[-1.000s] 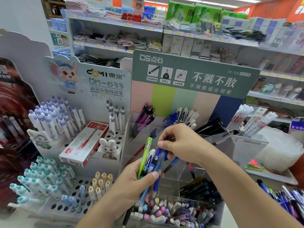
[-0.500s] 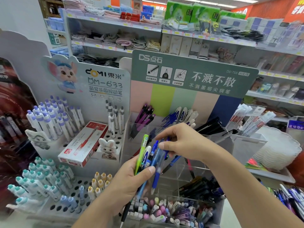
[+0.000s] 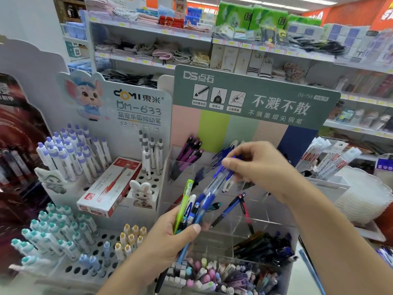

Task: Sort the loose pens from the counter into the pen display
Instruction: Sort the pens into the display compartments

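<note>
Seen from the head camera, looking down at a shop counter crowded with pen stands. Low and centre, the left hand (image 3: 170, 233) curled around a bundle of pens (image 3: 191, 209), thumb pressed across the front; among them a lime-green pen (image 3: 184, 201) standing tallest on the left side, the rest mostly blue and white, tips pointing down past the palm. Above and to the right, the right hand (image 3: 257, 167) pinched around two blue pens with clear barrels (image 3: 214, 184), held slanting, their lower ends just above the bundle, their upper ends hidden under the fingers; motion blur there, so the exact grip hard to make out. Directly behind both hands, a clear plastic pen display (image 3: 231, 228) with stepped compartments: purple pens (image 3: 189, 154) in the upper left section, blue pens (image 3: 223, 152) beside them, a single blue-and-red pen (image 3: 234, 207) leaning in a middle section, dark pens (image 3: 261, 245) lying in a lower right one, and pastel pens (image 3: 212, 275) packed in the front tray. Above the display, a green sign (image 3: 255, 99) with white Chinese lettering. To the left, a white stand (image 3: 136, 107) with a cartoon mouse, holding white pens with purple caps (image 3: 68, 154), teal-capped pens (image 3: 49, 231) and yellow-capped pens (image 3: 129, 237) in holes, plus a red-and-white pen box (image 3: 108, 188) lying tilted on it. Shelves of folded goods (image 3: 170, 54) in the background.
</note>
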